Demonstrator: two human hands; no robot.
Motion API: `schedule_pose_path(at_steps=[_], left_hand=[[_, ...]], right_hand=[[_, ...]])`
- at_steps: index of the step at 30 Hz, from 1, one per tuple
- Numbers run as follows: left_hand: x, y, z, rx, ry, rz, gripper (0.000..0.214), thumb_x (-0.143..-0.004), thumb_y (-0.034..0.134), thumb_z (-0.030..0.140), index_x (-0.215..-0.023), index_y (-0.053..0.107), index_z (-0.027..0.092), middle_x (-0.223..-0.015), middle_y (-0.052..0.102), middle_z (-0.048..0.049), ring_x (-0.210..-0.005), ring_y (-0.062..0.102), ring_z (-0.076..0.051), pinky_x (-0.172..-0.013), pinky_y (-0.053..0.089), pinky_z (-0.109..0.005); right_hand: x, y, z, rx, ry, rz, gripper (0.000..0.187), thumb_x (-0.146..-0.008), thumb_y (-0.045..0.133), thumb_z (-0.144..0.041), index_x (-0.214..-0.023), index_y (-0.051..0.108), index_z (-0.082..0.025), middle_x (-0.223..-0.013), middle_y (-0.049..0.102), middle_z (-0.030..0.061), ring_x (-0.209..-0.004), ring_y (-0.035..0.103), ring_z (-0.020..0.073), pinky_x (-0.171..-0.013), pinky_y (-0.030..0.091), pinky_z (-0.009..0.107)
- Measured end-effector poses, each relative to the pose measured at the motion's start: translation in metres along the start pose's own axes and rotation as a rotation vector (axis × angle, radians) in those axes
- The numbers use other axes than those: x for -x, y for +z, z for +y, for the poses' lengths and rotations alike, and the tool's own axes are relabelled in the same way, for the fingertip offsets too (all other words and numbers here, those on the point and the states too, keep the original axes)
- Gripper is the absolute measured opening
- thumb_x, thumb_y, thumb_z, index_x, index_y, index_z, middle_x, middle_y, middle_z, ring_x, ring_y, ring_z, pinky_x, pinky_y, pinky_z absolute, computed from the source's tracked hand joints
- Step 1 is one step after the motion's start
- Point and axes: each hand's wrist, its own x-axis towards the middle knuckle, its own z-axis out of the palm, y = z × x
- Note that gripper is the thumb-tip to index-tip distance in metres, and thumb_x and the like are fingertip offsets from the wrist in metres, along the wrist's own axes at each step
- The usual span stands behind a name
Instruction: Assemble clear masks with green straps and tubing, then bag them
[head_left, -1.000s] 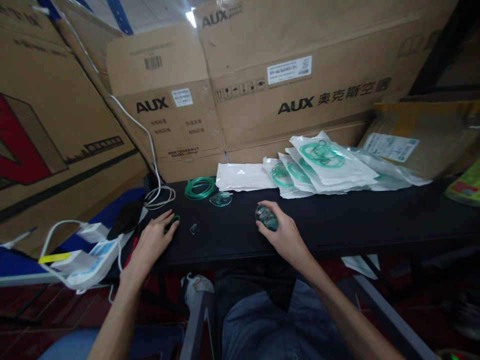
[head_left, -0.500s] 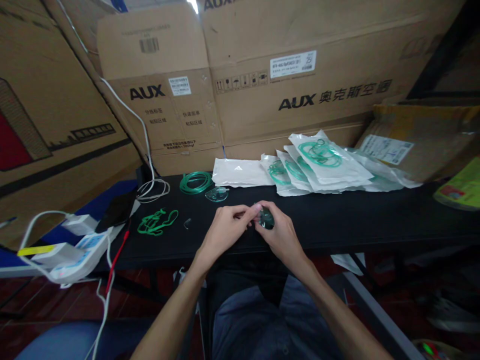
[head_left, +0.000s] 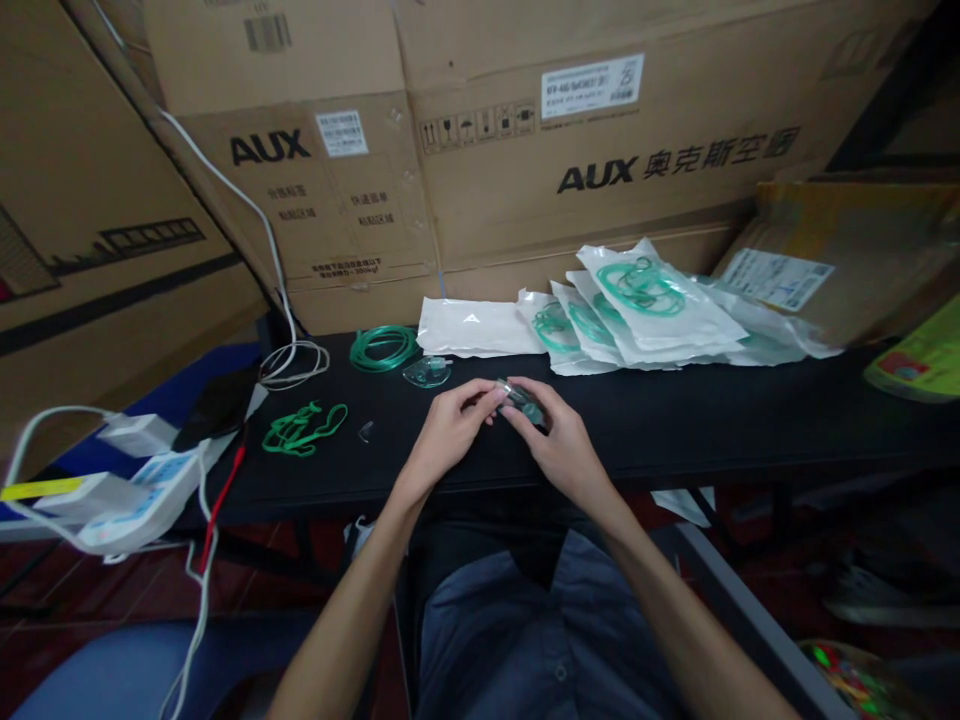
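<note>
Between my two hands is a clear, greenish plastic mask (head_left: 532, 411), held just above the front part of the black table. My right hand (head_left: 559, 432) is closed around its right side, thumb below and fingers above. At its upper left end, my left hand (head_left: 459, 418) pinches it with thumb and fingertips; that end is partly hidden by the fingers. A similar clear mask (head_left: 427, 373) lies on the table beyond my left hand. Behind it rests a coil of green tubing (head_left: 383, 349). Further left are a tangled green elastic strap (head_left: 304, 430) and a small clear bent piece (head_left: 366, 431).
White packets with green tubing (head_left: 645, 290) are piled at the back right, beside a flat white packet (head_left: 480, 328). Large cardboard boxes (head_left: 495, 200) stand behind the table (head_left: 675, 430). A power strip (head_left: 142, 500) with white cables is at the left.
The mask has turned in my hands, showing a clear end at its upper left. My fingers have shifted on it. The camera view has tilted slightly downward.
</note>
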Motion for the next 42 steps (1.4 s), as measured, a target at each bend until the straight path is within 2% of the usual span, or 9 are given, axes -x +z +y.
schedule_pose_path(at_steps=[6,10,15,22,28,33,39,42], left_hand=[[-0.001,-0.005,-0.007,0.042,0.033,-0.087,0.023,-0.092,0.066,0.035,-0.104,0.071,0.016,-0.098,0.072,-0.0048,-0.085,0.063,-0.017,-0.079,0.049,-0.026],[0.001,-0.008,-0.006,-0.096,0.095,-0.065,0.018,-0.095,0.063,0.033,-0.102,0.069,0.017,-0.088,0.068,-0.0016,-0.077,0.059,-0.015,-0.073,0.045,-0.024],[0.003,-0.008,-0.001,-0.269,0.187,-0.019,0.016,-0.098,0.059,0.032,-0.096,0.066,0.018,-0.087,0.065,-0.0013,-0.074,0.055,-0.015,-0.072,0.042,-0.025],[0.006,-0.006,0.005,-0.316,0.270,0.005,0.016,-0.097,0.063,0.032,-0.091,0.067,0.018,-0.083,0.062,-0.0007,-0.072,0.052,-0.014,-0.069,0.040,-0.025],[0.005,-0.008,0.002,-0.243,0.160,-0.061,0.030,-0.099,0.058,0.042,-0.095,0.072,0.016,-0.084,0.066,-0.0021,-0.076,0.055,-0.016,-0.072,0.042,-0.025],[0.003,-0.010,0.002,-0.148,-0.012,-0.115,0.047,-0.100,0.047,0.052,-0.079,0.068,0.015,-0.071,0.060,0.0007,-0.070,0.053,-0.015,-0.069,0.041,-0.025],[0.003,-0.009,0.010,0.000,-0.023,-0.102,0.029,-0.094,0.061,0.044,-0.092,0.071,0.017,-0.080,0.063,-0.0001,-0.076,0.056,-0.015,-0.074,0.045,-0.025],[0.004,-0.009,0.012,0.022,-0.019,-0.088,0.029,-0.090,0.065,0.044,-0.093,0.072,0.016,-0.085,0.066,-0.0016,-0.077,0.056,-0.015,-0.075,0.045,-0.026]], right_hand=[[0.001,-0.002,-0.002,0.018,0.013,-0.015,0.030,-0.092,0.066,-0.030,-0.120,0.067,-0.023,-0.121,0.074,0.0094,-0.111,0.069,0.0264,-0.101,0.052,0.041],[0.001,-0.003,-0.005,0.023,0.024,-0.034,0.029,-0.093,0.064,-0.032,-0.120,0.068,-0.022,-0.121,0.075,0.0089,-0.110,0.070,0.0261,-0.100,0.052,0.039],[0.002,-0.003,-0.006,0.031,0.030,-0.043,0.027,-0.096,0.060,-0.034,-0.118,0.070,-0.022,-0.118,0.076,0.0085,-0.107,0.071,0.0265,-0.095,0.053,0.037],[0.001,-0.006,-0.004,0.006,0.012,-0.057,0.026,-0.097,0.057,-0.034,-0.116,0.070,-0.021,-0.114,0.077,0.0071,-0.103,0.072,0.0243,-0.092,0.055,0.035],[0.002,-0.005,-0.004,-0.003,-0.049,-0.046,0.023,-0.096,0.060,-0.027,-0.116,0.070,-0.023,-0.119,0.075,0.0073,-0.111,0.069,0.0232,-0.099,0.053,0.037],[0.005,-0.003,-0.009,0.019,-0.101,-0.017,0.021,-0.093,0.064,-0.021,-0.113,0.072,-0.025,-0.119,0.073,0.0078,-0.115,0.066,0.0239,-0.104,0.050,0.039],[0.006,-0.003,-0.014,0.038,-0.111,0.003,0.023,-0.095,0.063,-0.023,-0.117,0.071,-0.025,-0.121,0.073,0.0081,-0.115,0.067,0.0241,-0.103,0.051,0.040],[0.005,-0.002,-0.015,0.040,-0.122,-0.003,0.025,-0.097,0.061,-0.024,-0.120,0.070,-0.025,-0.123,0.073,0.0086,-0.117,0.067,0.0236,-0.104,0.050,0.039]])
